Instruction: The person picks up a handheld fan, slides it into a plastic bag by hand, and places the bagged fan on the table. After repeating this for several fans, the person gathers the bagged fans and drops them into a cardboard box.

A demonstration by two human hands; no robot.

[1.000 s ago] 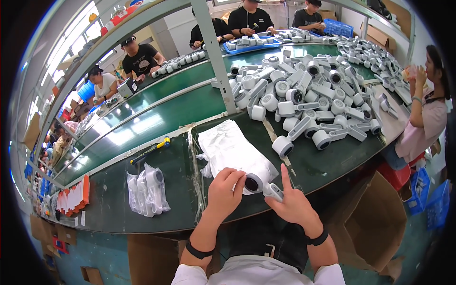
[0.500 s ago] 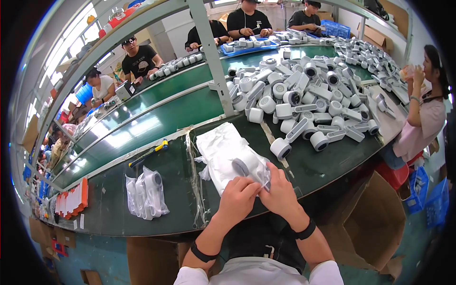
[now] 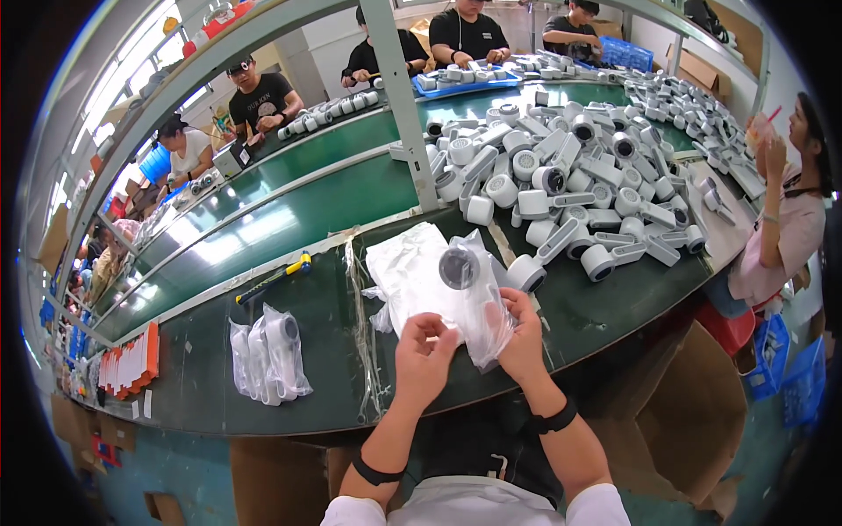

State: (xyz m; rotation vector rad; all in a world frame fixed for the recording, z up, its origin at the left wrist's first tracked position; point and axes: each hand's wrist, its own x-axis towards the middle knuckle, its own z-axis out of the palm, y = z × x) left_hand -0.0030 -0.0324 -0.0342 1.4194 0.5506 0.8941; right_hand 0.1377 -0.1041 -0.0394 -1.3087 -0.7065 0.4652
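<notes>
at the centre of the frame, the right hand (image 3: 524, 344) holds the clear bag (image 3: 488, 326) by its right side, a round-headed handheld device (image 3: 458, 268) inside. the left hand (image 3: 424, 358) is curled narrow; whether it pinches, i cannot tell. probably light, stiff body, slippery film: grasp below the round head.

The bag (image 3: 482, 307) is crinkled, glossy plastic — the piled devices (image 3: 577, 180) smooth, matt plastic, the carton (image 3: 642, 416) matt cardboard.

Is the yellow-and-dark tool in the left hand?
No, the tool lies on the bench, apart from the left hand.
</notes>
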